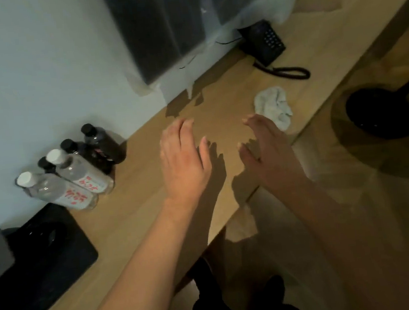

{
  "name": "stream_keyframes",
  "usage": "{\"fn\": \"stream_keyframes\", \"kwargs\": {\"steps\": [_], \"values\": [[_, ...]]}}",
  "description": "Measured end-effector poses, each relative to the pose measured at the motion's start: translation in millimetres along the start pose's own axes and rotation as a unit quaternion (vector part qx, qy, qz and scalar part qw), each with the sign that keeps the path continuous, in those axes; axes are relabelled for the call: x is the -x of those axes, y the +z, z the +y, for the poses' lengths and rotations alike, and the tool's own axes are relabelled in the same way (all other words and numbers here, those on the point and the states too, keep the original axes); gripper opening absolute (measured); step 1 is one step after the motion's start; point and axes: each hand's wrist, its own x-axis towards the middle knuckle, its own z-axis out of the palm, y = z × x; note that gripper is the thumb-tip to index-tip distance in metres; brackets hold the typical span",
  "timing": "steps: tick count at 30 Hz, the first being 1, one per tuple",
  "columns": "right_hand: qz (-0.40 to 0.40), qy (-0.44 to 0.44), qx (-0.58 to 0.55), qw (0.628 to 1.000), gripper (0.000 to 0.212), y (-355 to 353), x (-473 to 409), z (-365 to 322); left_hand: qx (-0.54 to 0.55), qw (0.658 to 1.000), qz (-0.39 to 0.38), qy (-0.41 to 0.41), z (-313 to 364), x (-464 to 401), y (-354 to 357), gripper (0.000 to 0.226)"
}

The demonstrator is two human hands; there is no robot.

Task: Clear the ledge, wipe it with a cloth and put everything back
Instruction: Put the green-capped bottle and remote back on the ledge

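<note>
both hands hover over the wooden counter (138,213), empty: left hand (184,162) and right hand (267,155) with fingers straight. the crumpled cloth (273,107) lies just beyond the right hand; the bottles (72,170) stand by the wall, left.

wall (34,59): pale blue-white | floor (356,201): light wood | plastic-covered dark panel (158,27) on wall | dim light

The ledge (133,214) is pale wood. On it lie a crumpled off-white cloth (273,107), a black telephone (263,42), clear bottles (74,182) with white caps and red lettering (illegible), dark black-capped bottles (100,143), and a black tray (39,260).
</note>
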Motion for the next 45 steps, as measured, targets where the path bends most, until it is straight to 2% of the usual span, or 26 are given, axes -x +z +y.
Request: {"fn": "stream_keyframes", "kwargs": {"steps": [3,11,20,27,34,38,45], "values": [[0.043,0.044,0.038,0.997,0.045,-52.2,33.9,45.8,0.029,0.998,-0.031,0.038,70.0,6.7,25.1,0.044],[0.149,0.176,0.047,0.972,0.050,-184.1,124.2,152.0,0.115,0.971,-0.077,0.193,252.4,29.8,92.2,0.040],[0.259,0.276,0.084,0.922,0.049,-268.9,174.0,247.6,0.170,0.928,-0.123,0.309,399.3,32.5,158.9,0.035],[0.252,0.322,0.097,0.907,0.051,-316.1,136.6,344.4,0.198,0.908,-0.161,0.331,479.8,-9.2,256.2,0.036],[0.242,0.332,0.114,0.905,0.050,-389.5,57.1,433.0,0.212,0.896,-0.165,0.353,569.3,-99.3,335.0,0.036],[0.266,0.331,0.122,0.897,0.050,-421.1,23.8,472.6,0.233,0.899,-0.168,0.331,620.9,-136.2,369.3,0.034],[0.259,0.332,0.122,0.899,0.050,-473.1,-16.2,564.2,0.244,0.895,-0.183,0.326,689.8,-169.1,445.9,0.035]]}}
